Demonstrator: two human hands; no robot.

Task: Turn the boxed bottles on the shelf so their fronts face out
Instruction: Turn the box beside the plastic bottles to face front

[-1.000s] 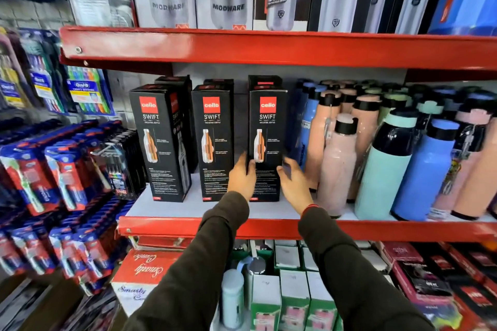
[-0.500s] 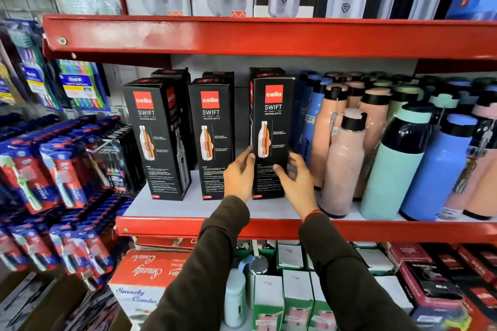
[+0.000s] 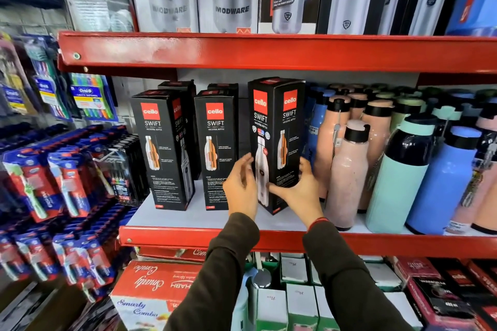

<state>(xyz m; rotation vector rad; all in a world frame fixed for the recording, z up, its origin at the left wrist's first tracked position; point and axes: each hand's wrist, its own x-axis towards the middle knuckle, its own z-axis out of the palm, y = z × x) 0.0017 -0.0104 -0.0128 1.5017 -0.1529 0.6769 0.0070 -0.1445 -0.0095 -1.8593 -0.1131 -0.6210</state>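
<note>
Head view: a red shelf carried three black boxes in a front row, with more boxes behind them.
Right box: stood turned corner-out, so two printed faces showed at once, one with a white bottle, one with a cutaway bottle.
Left hand: lay against the box's left face, fingers loosely spread; whether it gripped could not be told.
Right hand: wrapped around the box's lower right side, thumb across the near corner, holding it.
Middle box: stood just left of the left hand.
Left box: stood further left, slightly angled.
Loose bottles: crowded the shelf right of the held box.
</note>
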